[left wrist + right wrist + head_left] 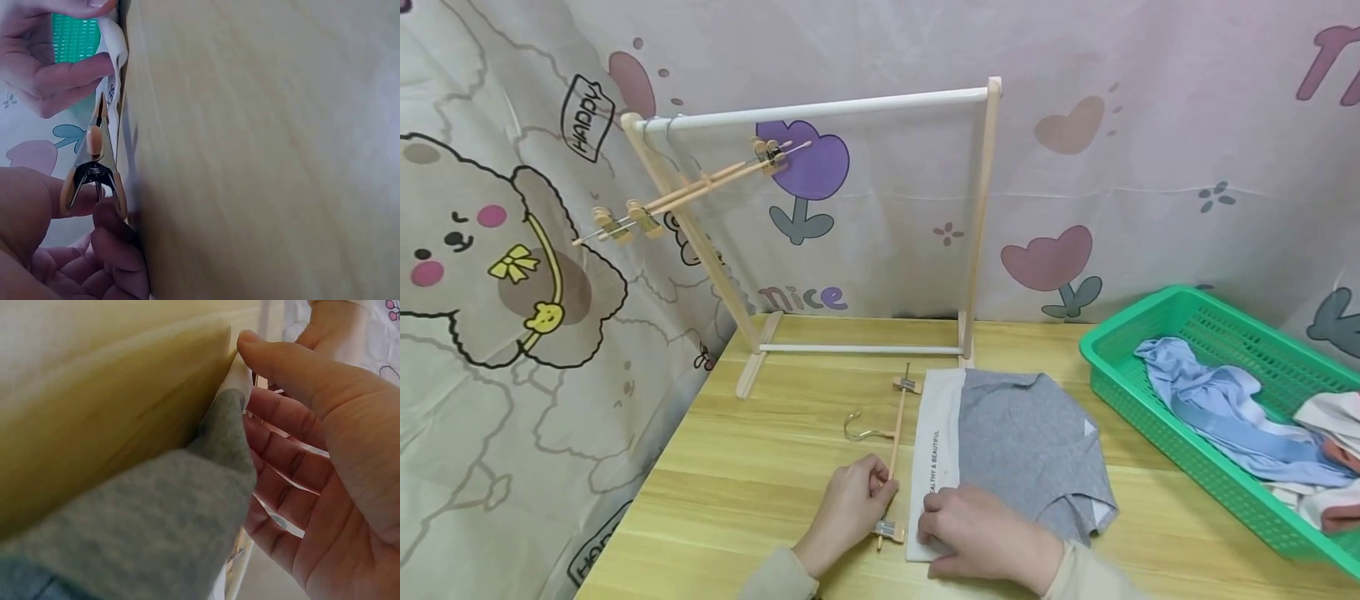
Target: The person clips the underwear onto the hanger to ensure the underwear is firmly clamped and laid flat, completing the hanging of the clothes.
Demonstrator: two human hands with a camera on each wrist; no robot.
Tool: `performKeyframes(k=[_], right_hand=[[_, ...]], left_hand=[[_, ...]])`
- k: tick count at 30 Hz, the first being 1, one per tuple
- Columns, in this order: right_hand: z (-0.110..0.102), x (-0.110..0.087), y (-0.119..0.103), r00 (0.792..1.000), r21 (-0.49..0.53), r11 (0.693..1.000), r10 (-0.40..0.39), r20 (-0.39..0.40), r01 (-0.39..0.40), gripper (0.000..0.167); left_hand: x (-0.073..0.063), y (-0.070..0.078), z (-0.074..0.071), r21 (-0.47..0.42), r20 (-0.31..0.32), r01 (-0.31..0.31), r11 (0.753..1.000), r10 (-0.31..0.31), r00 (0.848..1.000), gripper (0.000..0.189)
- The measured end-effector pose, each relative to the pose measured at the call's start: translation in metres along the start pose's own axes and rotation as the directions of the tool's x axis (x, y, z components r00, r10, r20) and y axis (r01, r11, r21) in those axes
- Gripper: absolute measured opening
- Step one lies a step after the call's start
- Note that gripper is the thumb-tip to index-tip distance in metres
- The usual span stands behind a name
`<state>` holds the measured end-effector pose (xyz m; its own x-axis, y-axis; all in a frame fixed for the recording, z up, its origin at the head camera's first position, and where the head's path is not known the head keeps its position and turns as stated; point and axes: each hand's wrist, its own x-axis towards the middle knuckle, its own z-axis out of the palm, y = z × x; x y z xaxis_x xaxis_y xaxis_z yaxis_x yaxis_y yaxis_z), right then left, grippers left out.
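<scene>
At upper centre stands a wooden rack; at right, a green basket; at lower centre, a grey garment, its white waistband pinched by the right hand; just left, a clip hanger, pinched by the left hand.

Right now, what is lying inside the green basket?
The green basket holds a light-blue cloth and, at the picture's edge, white and rust-coloured fabric. What lies beneath them is covered.

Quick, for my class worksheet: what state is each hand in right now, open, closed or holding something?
Left hand: closed, pinching the hanger.
Right hand: touching the white band of the grey garment; whether it grips cannot be told.
</scene>
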<state>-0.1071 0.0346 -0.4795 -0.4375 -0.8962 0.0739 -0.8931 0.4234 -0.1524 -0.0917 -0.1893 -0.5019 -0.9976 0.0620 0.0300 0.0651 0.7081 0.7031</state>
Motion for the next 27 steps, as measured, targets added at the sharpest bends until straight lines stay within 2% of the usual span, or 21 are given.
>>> performKeyframes(k=[6,11,15,21,24,27], right_hand=[[0.004,0.002,-0.005,0.997,-0.068,0.996,-0.056,-0.051,0.052,0.026],[0.004,0.005,-0.008,0.998,-0.101,0.994,-0.042,-0.045,0.037,0.024],[0.007,0.005,-0.008,0.993,-0.123,0.991,-0.065,-0.095,0.053,0.020],[0.015,0.005,-0.006,0.970,-0.116,0.988,-0.124,-0.211,0.101,0.016],[0.015,0.005,-0.006,0.965,-0.102,0.989,-0.128,-0.227,0.107,0.015],[0.014,0.003,-0.005,0.970,-0.069,0.993,-0.106,-0.217,0.093,0.014]], left_hand=[[0.001,0.000,-0.003,-0.011,0.035,0.017,1.000,-0.016,0.999,0.014],[0.002,0.001,-0.005,-0.013,0.044,0.018,1.000,-0.017,0.999,0.016],[0.000,0.002,-0.007,-0.010,0.045,0.013,1.000,-0.013,0.999,0.017],[-0.017,0.000,-0.027,0.008,0.104,0.005,1.000,-0.006,0.995,0.023],[-0.027,-0.004,-0.037,-0.003,0.141,0.022,1.000,-0.022,0.990,0.026],[-0.035,-0.008,-0.043,-0.043,0.190,0.042,0.998,-0.034,0.981,0.025]])
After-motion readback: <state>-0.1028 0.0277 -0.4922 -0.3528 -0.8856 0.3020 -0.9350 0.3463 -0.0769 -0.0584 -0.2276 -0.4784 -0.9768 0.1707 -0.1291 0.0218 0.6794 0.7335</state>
